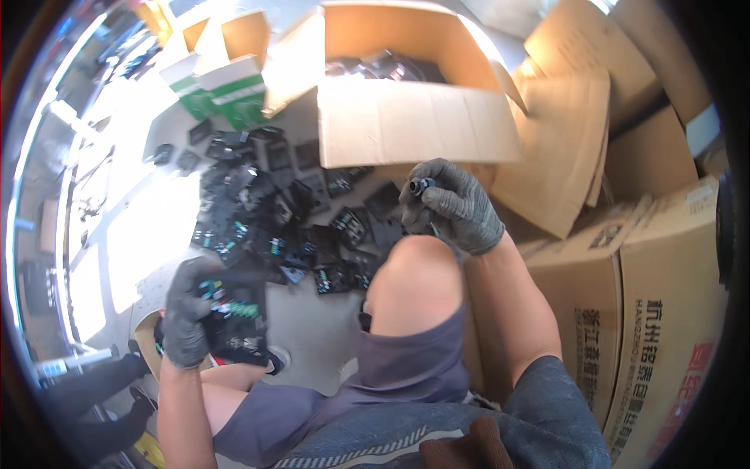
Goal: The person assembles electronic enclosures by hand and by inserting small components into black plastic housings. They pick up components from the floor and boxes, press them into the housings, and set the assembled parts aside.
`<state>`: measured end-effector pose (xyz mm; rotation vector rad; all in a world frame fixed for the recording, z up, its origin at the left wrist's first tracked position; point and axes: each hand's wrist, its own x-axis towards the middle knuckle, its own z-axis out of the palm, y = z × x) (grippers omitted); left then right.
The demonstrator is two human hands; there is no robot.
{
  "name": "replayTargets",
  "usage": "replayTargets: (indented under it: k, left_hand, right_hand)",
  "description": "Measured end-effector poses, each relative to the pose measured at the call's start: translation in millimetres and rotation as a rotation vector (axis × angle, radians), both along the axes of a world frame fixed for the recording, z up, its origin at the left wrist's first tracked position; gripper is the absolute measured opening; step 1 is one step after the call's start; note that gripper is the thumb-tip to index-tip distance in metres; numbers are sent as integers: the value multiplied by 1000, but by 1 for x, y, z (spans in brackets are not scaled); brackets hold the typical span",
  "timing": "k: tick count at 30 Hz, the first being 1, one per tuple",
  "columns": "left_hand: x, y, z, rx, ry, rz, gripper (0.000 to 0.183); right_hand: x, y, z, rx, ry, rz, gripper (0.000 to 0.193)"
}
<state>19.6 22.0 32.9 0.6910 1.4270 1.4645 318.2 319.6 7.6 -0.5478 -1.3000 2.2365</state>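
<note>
My left hand (186, 320), in a grey glove, grips the edge of a flat black plastic unit (242, 319) with green parts on its face, low at the left beside my leg. Raised over my knee, my gloved right hand (461, 207) is closed on a small dark cylindrical part (422, 186) with a round open end. What this part belongs to cannot be told. Between my hands and beyond them, a pile of black plastic units (269, 203) lies scattered on the floor, some with green or blue bits showing.
An open cardboard box (418, 121) with dark items inside stands ahead. Folded cardboard (555, 148) leans to its right, and a large closed carton (664, 266) stands close at my right. Green-and-white boxes (234, 90) are at the far left. Sunlit floor (148, 242) lies left of the pile.
</note>
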Motion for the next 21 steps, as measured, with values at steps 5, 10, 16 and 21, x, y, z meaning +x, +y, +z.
replayTargets:
  k: [5, 10, 16, 21]
  left_hand:
    - [-6, -7, 3, 81, 411, -50, 30]
    - [-13, -18, -5, 54, 370, 140, 25]
    - [-21, -33, -21, 92, 803, 221, 37]
    - [-22, -37, -15, 72, 746, 220, 39]
  right_hand:
    - [-100, -52, 71, 205, -130, 327, 28]
    - [-181, -118, 51, 585, -83, 537, 27]
    - [-204, -144, 16, 357, -107, 582, 28]
    - [-210, -140, 8, 390, -55, 661, 30]
